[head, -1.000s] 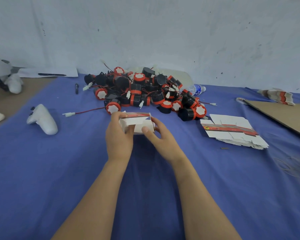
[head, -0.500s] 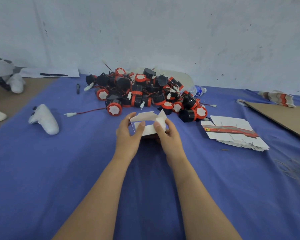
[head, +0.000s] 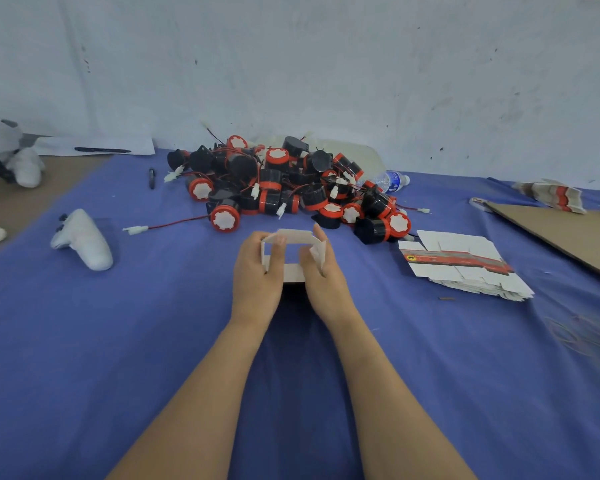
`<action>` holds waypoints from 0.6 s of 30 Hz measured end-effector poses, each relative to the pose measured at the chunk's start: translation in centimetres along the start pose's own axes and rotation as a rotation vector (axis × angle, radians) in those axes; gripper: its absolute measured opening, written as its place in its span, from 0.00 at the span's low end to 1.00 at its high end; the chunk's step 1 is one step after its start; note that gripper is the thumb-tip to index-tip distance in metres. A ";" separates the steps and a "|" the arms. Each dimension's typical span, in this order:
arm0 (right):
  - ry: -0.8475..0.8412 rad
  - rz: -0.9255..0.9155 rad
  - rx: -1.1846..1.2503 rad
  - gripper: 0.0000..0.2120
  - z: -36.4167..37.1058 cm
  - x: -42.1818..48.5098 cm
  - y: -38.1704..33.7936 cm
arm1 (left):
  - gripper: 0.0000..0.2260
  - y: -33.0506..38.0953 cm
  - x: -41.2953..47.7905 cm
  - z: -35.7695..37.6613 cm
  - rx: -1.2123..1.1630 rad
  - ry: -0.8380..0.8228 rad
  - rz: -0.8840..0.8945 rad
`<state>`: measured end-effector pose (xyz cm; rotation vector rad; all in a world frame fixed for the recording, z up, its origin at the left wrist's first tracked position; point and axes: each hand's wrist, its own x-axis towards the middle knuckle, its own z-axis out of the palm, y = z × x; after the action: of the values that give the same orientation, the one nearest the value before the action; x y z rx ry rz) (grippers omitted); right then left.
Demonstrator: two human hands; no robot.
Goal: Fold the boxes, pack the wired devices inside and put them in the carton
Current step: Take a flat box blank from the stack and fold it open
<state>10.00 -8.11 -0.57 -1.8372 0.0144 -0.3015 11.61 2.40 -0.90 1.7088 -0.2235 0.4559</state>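
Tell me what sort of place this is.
Probably a hand-packing bench: a heap of black-and-red wired devices lies on the blue-covered table, a stack of flat printed boxes sits to its right, and one half-folded box is in hand.

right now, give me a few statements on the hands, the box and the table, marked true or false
1. The left hand and right hand both hold the box. True.
2. A device sits inside the box. False: it is empty; the devices lie piled behind it.
3. The flat boxes lie right of the hands. True.
4. The controller lies in the pile. False: it lies apart, at the left.
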 end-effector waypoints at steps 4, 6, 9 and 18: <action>-0.232 0.044 0.263 0.42 0.3 -0.1 -0.3 | 0.08 0.6 0.2 -0.6 -0.044 0.049 -0.045; -0.227 0.075 0.323 0.39 0.4 0.8 -0.4 | 0.12 0.7 0.3 -0.6 -0.056 0.063 -0.053; -0.183 0.111 0.424 0.32 0.2 1.5 -0.5 | 0.13 0.8 0.4 -0.6 -0.078 0.076 -0.072; 0.116 0.058 0.283 0.15 -0.4 0.5 -0.5 | 0.21 1.8 -0.3 0.0 -0.286 -0.258 -0.063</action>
<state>10.31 -8.39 0.09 -1.5343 0.1003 -0.3513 10.61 2.02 0.55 1.4849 -0.4013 0.1462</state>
